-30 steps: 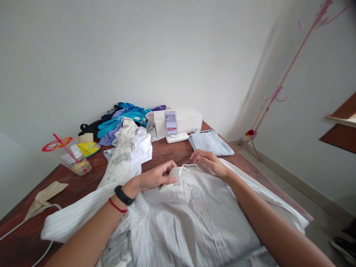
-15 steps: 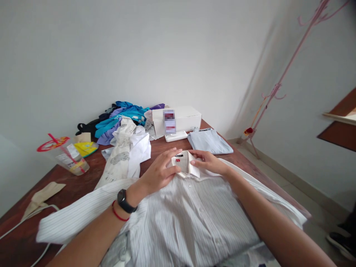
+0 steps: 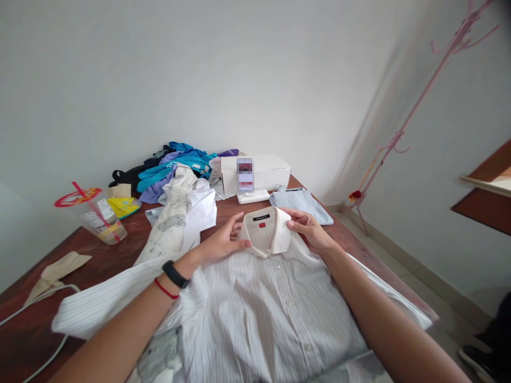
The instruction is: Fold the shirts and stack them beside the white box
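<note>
A white striped button-up shirt [image 3: 255,308] lies front up with its sleeves spread to both sides. Its collar stands up, showing a black neck label and a small red tag inside. My left hand [image 3: 221,242] holds the collar's left side, thumb in front and fingers partly behind the cloth. At the collar's right side, my right hand [image 3: 311,231] pinches the edge between thumb and fingers. Beneath the shirt, some grey-patterned cloth [image 3: 159,354] peeks out near the front.
Behind lie a heap of clothes [image 3: 175,170], a white box [image 3: 271,169], a small white stand [image 3: 253,197] and a folded light-blue garment [image 3: 299,205]. A plastic cup with straw [image 3: 101,223], yellow packet [image 3: 123,206] and white cable [image 3: 59,346] are left. A pink coat rack [image 3: 419,101] stands right.
Both hands have drawn farther apart along the collar, which is now opened wider and raised, with its label fully visible. The left hand has shifted left and the right hand slightly right.
</note>
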Demonstrator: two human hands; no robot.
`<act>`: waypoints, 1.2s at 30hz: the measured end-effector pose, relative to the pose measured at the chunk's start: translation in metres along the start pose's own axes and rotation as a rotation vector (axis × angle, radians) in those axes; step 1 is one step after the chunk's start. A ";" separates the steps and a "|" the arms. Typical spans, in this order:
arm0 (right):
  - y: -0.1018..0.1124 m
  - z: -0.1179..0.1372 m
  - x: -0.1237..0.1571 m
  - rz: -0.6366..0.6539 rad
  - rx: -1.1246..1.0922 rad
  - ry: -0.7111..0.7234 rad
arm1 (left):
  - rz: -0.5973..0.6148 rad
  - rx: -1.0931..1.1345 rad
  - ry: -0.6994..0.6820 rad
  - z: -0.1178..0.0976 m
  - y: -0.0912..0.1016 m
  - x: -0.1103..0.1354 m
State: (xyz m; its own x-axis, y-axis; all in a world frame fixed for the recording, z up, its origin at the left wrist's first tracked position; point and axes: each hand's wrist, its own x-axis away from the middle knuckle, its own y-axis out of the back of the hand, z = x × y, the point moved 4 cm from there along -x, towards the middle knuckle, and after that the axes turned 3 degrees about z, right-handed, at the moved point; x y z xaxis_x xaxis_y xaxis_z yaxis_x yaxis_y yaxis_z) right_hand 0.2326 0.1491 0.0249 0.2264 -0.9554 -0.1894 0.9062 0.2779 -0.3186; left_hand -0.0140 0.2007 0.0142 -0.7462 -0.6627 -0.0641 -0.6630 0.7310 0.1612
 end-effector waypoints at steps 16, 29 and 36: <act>0.003 -0.002 -0.007 -0.152 0.864 0.141 | -0.063 -0.166 -0.076 -0.014 -0.009 -0.002; 0.020 -0.010 -0.010 -0.367 1.230 0.130 | -0.311 -0.754 0.060 -0.002 0.013 -0.002; 0.012 0.011 -0.005 -0.455 1.352 0.250 | -0.427 -0.743 -0.070 -0.016 0.010 0.004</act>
State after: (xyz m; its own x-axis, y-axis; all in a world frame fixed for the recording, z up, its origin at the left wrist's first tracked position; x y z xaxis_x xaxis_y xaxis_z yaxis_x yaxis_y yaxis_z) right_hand 0.2463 0.1565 0.0322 -0.1065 -0.8525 -0.5118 0.5507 -0.4791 0.6835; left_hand -0.0232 0.2027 0.0315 -0.4600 -0.8271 -0.3228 -0.6950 0.1092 0.7107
